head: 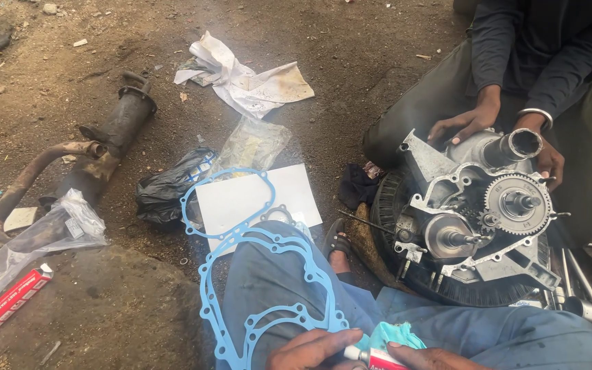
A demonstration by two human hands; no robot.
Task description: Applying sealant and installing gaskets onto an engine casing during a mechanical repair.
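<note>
While bent low over the knee, left hand [313, 349] curled, fingers [323, 340] closed on the neck of a small white-and-red sealant tube [371, 357], knuckles up, wrist coming in from the bottom edge. Right hand [426, 359] palm-down just beside it, touching the tube's body under a turquoise cloth [392, 336]; cannot tell whether those fingers are closed on it, since most of the hand is cut off by the frame. Tube held low against the blue trouser leg [268, 274], near the bottom middle of the view.

Draped over that same knee and hanging to the dirt floor [351, 62]: a light-blue cut gasket [241, 236], its upper loop resting on a white sheet of card [255, 195].

Opposite, another person's two hands [471, 123] steadying a grey engine casing [488, 219] with a toothed gear [517, 203], set on a black tyre [405, 267].

Further left on the floor: rusty exhaust pipe [97, 151], black plastic bag [169, 188], clear bag [35, 240], red-and-white carton [8, 301], crumpled paper [251, 82].
</note>
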